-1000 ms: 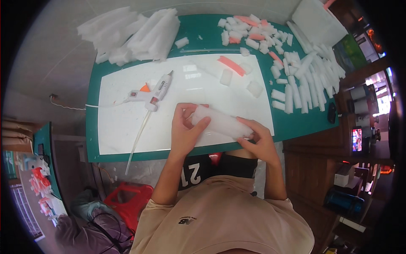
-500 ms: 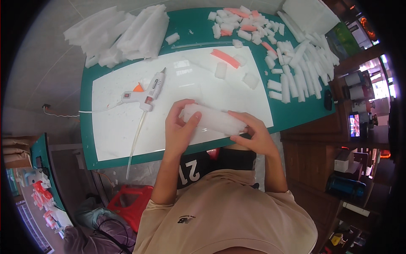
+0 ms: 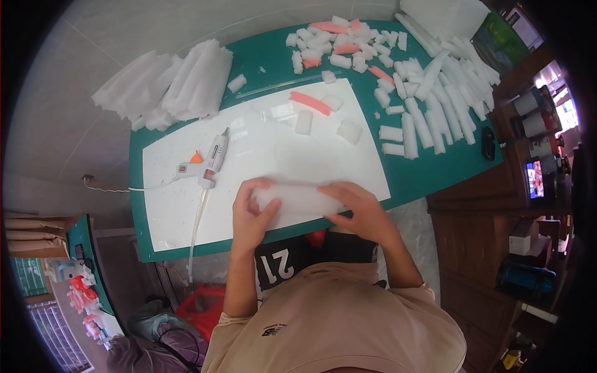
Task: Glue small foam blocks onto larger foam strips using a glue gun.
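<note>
1. Grip of the left hand (image 3: 250, 217) is closed around the left end of a white foam block (image 3: 297, 199), thumb on the near side; grip of the right hand (image 3: 362, 213) is closed on its right end.
2. In the head view, the foam block lies crosswise at lower centre, over the near part of a white board (image 3: 180, 217); whether it touches the board cannot be told, as it is blurred.
3. Left of centre, a white glue gun (image 3: 213, 158) rests on the board, nozzle toward the top of the frame; a clear glue stick (image 3: 198, 227) runs from its rear past the near edge of the green tabletop (image 3: 435, 168).
4. Above centre, a pink strip (image 3: 310, 102) lies on the board near a squarish white foam piece (image 3: 349, 131).
5. At upper centre sits a pile of small white and pink pieces (image 3: 341, 61).
6. At upper right, long white foam strips (image 3: 448, 99) lie side by side, some overlapping.
7. At upper left stands a heap of larger white foam (image 3: 198, 81).
</note>
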Motion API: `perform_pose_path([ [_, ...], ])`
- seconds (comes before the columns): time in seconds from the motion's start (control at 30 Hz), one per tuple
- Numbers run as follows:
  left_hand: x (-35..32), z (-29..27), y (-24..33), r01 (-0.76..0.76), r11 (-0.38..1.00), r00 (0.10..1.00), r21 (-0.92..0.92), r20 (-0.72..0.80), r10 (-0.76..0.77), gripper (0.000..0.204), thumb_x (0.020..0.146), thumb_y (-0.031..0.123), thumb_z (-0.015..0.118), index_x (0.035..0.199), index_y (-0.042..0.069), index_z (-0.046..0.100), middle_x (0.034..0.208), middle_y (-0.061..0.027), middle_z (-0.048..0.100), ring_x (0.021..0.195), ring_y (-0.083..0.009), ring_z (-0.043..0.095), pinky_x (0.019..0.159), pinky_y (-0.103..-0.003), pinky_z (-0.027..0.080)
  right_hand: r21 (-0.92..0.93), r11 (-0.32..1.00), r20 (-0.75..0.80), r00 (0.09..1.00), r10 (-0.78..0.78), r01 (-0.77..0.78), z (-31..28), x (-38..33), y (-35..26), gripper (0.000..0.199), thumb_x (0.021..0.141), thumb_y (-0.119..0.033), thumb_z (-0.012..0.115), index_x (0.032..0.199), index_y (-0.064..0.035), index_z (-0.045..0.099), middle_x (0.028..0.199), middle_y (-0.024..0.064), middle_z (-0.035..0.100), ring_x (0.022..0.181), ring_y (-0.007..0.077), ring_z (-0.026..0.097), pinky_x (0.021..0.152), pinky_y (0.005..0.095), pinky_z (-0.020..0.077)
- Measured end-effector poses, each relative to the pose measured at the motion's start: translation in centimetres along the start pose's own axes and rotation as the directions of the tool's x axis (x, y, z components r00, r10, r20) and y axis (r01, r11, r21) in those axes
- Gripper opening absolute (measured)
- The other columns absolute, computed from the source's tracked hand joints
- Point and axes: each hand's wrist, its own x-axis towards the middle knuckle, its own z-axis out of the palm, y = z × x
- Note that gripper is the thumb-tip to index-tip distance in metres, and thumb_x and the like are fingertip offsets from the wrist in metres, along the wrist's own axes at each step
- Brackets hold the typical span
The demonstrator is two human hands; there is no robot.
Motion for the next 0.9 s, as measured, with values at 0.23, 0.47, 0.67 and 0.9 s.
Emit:
perform_pose_path([
  [0.23, -2.1, -1.2, -0.2, 0.077, 0.996, 0.997, -0.039, 0.026, -0.076, 0.036, 0.075, -0.013, 0.066, 0.101, 0.004, 0.048, 0.112, -0.0111, 0.051, 0.108, -0.0192, 0.050, 0.095, -0.031, 0.040, -0.200, 0.953, 0.058, 0.974, -0.221, 0.228, 0.0, 1.8, 0.3, 0.051, 0.072, -0.004, 0.070, 0.122, -0.0138, 0.062, 0.120, 0.0088, 0.057, 0.108, 0.0300, 0.052, 0.093, 0.0388, 0.0463],
  [0.47, -1.8, -1.8, -1.3, -0.226, 0.923, 0.974, 0.312, 0.048, 0.222, 0.033, 0.074, -0.005, 0.073, 0.097, 0.004, 0.050, 0.110, -0.0136, 0.054, 0.103, -0.0236, 0.054, 0.089, -0.032, 0.044, -0.335, 0.913, -0.098, 0.956, -0.278, 0.231, 1.2, 2.5, 0.6, 0.048, 0.069, -0.003, 0.071, 0.115, -0.0155, 0.067, 0.120, 0.0075, 0.057, 0.108, 0.0302, 0.051, 0.093, 0.0387, 0.0468],
  [0.67, -1.6, -1.6, -1.2, -0.288, 0.870, 0.957, 0.399, 0.081, 0.279, 0.033, 0.073, -0.002, 0.075, 0.095, 0.003, 0.051, 0.107, -0.0158, 0.057, 0.099, -0.0295, 0.056, 0.086, -0.034, 0.045, -0.397, 0.894, -0.118, 0.954, -0.274, 0.208, 1.9, 2.3, 1.1, 0.049, 0.066, -0.005, 0.072, 0.113, -0.0155, 0.067, 0.118, 0.0078, 0.057, 0.107, 0.0307, 0.052, 0.092, 0.0384, 0.0469],
  [0.9, -2.2, -1.3, -1.5, -0.343, 0.825, 0.934, 0.449, 0.069, 0.351, 0.032, 0.075, -0.001, 0.074, 0.096, 0.003, 0.052, 0.109, -0.0176, 0.057, 0.100, -0.0332, 0.057, 0.085, -0.038, 0.047, -0.394, 0.904, -0.060, 0.977, -0.205, 0.166, 0.7, 2.4, -0.7, 0.049, 0.073, -0.007, 0.072, 0.121, -0.0136, 0.063, 0.126, 0.0118, 0.052, 0.111, 0.0334, 0.050, 0.095, 0.0400, 0.0451],
])
